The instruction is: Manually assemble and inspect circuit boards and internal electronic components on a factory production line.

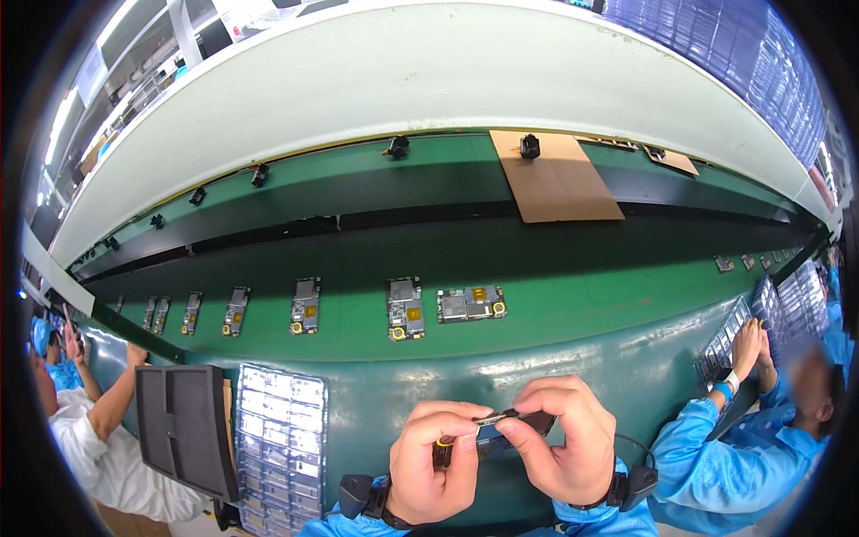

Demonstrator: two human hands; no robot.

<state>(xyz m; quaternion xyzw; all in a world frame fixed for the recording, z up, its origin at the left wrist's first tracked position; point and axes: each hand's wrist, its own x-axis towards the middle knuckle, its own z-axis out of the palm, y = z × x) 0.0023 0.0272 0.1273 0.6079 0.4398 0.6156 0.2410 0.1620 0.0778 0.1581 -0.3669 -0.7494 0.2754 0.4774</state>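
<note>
Both of my hands are raised over the near side of the green workbench. My left hand (428, 470) pinches one end of a small circuit board (489, 431) between thumb and fingers. The other end is gripped by my right hand (573, 443), its thumb in front and its fingers along the far edge. The board is tilted nearly edge-on, and much of it is hidden by my fingers. A yellow round part shows beside my left fingers. Ahead lie similar boards, one sideways (472, 304) and one upright (405, 309), on the green belt.
More boards (305, 306) line the belt to the left. A clear plastic tray (279, 438) and a black foam tray (183, 430) stand at my left. A cardboard sheet (564, 183) hangs ahead. Co-workers sit on both sides; the right one's hands (750, 349) are near another tray.
</note>
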